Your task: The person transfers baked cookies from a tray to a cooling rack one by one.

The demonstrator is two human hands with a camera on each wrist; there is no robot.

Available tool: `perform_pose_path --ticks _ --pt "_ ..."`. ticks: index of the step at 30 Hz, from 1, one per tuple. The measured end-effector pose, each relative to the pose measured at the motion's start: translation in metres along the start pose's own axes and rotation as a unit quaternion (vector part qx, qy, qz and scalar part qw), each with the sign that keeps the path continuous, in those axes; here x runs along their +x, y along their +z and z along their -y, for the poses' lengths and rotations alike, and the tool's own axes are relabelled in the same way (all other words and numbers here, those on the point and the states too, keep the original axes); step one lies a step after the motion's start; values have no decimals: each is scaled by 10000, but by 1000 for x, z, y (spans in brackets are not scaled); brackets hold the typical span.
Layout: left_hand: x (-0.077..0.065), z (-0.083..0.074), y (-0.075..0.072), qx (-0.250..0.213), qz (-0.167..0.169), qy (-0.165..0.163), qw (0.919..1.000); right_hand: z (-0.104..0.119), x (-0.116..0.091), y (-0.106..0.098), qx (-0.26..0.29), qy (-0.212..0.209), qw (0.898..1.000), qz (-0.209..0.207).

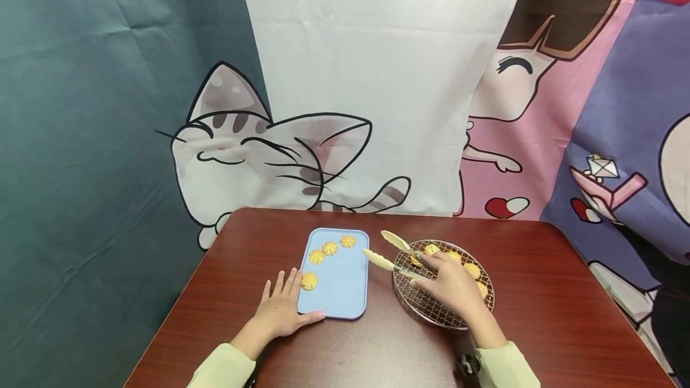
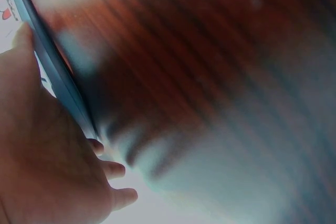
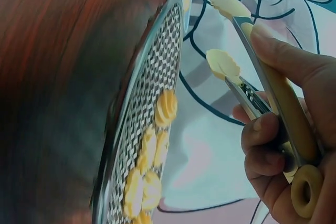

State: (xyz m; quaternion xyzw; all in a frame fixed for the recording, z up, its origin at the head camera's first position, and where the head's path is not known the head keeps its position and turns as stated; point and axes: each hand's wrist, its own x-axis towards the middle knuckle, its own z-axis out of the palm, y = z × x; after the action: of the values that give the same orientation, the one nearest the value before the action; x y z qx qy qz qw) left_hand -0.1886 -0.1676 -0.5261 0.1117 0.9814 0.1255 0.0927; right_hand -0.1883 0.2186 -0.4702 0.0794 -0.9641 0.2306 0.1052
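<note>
My right hand (image 1: 451,283) grips a pair of cream-tipped metal tongs (image 3: 283,103) over a round wire rack (image 1: 431,307). The tongs' two tips stand apart, with nothing between them, and point left toward a blue tray (image 1: 339,286). Several swirled yellow cookies (image 3: 166,107) lie on the rack, some hidden by the hand in the head view. On the tray are three ridged cookies (image 1: 330,248) toward the far side and a flatter round cookie (image 1: 309,281) at the left edge. My left hand (image 1: 283,310), fingers spread, rests at the tray's near left corner, thumb along its near edge.
The reddish-brown wooden table (image 1: 259,238) carries both tray and rack, with a gap of bare wood between them. Behind its far edge hangs a cloth backdrop (image 1: 372,64) printed with a cartoon cat and figure.
</note>
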Motion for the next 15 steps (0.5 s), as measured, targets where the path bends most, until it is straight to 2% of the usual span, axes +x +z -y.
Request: perform_pose_path --ticks 9,15 --pt "0 1 2 -3 10 -7 10000 12 16 16 145 8 9998 98" --pt "1 2 3 -25 18 -21 10000 17 26 27 92 -142 9999 -19"
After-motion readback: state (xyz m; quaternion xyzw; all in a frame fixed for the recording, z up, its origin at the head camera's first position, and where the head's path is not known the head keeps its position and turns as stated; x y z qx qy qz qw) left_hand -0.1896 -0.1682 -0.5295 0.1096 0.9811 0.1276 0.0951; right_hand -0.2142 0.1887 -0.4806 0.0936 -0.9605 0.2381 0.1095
